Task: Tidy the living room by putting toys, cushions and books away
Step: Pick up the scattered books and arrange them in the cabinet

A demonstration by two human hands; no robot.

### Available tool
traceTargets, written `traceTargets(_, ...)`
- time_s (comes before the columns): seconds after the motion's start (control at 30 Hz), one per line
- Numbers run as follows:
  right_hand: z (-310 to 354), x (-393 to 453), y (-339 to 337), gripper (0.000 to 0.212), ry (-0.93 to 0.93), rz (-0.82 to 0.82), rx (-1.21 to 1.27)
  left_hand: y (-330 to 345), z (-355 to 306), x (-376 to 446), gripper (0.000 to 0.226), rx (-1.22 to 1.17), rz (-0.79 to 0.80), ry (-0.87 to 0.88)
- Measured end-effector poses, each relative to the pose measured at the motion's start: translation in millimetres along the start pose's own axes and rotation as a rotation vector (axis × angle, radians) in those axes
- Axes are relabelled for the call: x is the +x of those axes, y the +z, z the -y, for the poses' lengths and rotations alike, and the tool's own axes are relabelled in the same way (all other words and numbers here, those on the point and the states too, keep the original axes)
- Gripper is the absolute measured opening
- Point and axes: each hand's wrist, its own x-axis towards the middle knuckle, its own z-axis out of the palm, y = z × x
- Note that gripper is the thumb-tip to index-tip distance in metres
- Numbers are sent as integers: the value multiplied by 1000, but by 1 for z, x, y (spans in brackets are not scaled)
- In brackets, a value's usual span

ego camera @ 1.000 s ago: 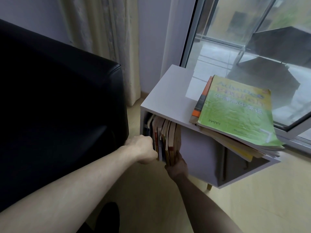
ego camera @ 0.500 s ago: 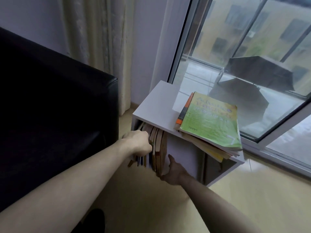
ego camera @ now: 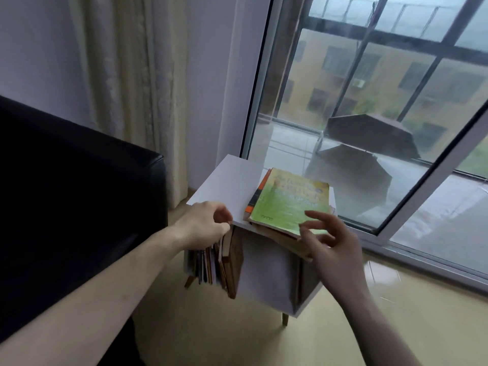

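Note:
A small white cabinet (ego camera: 224, 186) stands between the sofa and the window. A row of upright books (ego camera: 224, 262) fills the left of its open compartment. On its top lies a stack of books, a green one (ego camera: 287, 204) uppermost with an orange-edged one (ego camera: 260, 192) under it. My left hand (ego camera: 203, 224) hovers at the cabinet's front top edge, just above the upright books, its fingers loosely curled with nothing in them. My right hand (ego camera: 332, 247) is raised in front of the stack's near corner, fingers spread and relaxed, holding nothing.
A black leather sofa (ego camera: 79, 207) fills the left side, close to the cabinet. A pale curtain (ego camera: 126, 88) hangs behind it. A large window (ego camera: 369, 101) with a white frame runs along the right. Light wooden floor (ego camera: 237, 331) lies in front of the cabinet.
Both hands have come up from the upright books. The left hand rose to the cabinet's top edge; the right hand left the books' lower edge and lifted to the green book's corner.

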Motion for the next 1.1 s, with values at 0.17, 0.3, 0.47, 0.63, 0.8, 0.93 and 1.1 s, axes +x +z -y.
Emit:
traceTargets(0.17,-41,22,-28,35,98,-174,-117,21,-11,9,50,-60,-99,52)
traceTargets(0.3,-60,33,-32,54,239,-123,-76,40,-17,20,73,-30,-94,103)
traceTargets(0.47,-76,42,-29,51,343,-118,59,50,-30,41,64,-249,-40,-83)
traceTargets(0.63,-83,47,-22,43,356,-100,62,54,-35,54,46,-489,-59,-216)
traceTargets(0.8,-76,46,-23,29,240,-136,72,48,-39,61,19,-734,-162,-220)
traceTargets(0.93,-81,53,-32,29,240,-187,46,11,-21,60,23,-641,-515,-220)
traceTargets(1.1,-98,59,-25,63,327,-135,-61,-11,33,59,23,-631,-617,-316)
